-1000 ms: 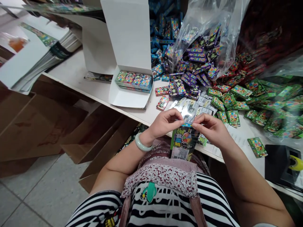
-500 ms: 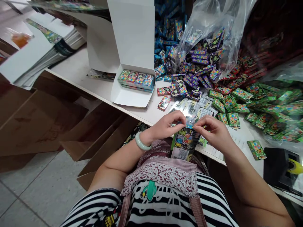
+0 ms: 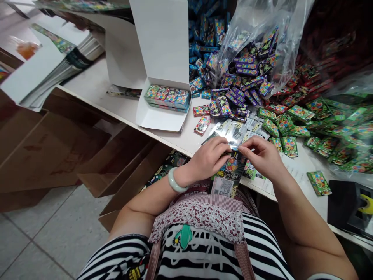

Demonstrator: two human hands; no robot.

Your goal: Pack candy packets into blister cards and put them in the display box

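One printed packet [image 3: 225, 186] at the desk's [image 3: 93, 95] edge

From my remote seat I see the right hand [image 3: 264, 158] pinching the packet's top edge between thumb and forefinger; the left hand [image 3: 207, 160] curls its fingers at the same edge, though I cannot tell whether their tips close on it; the packet's lower end sits before the apron [image 3: 201, 214]; an open white box [image 3: 160, 119] holds small cartons [image 3: 167, 96] to the left; purple cartons [image 3: 246, 72] lie heaped ahead.
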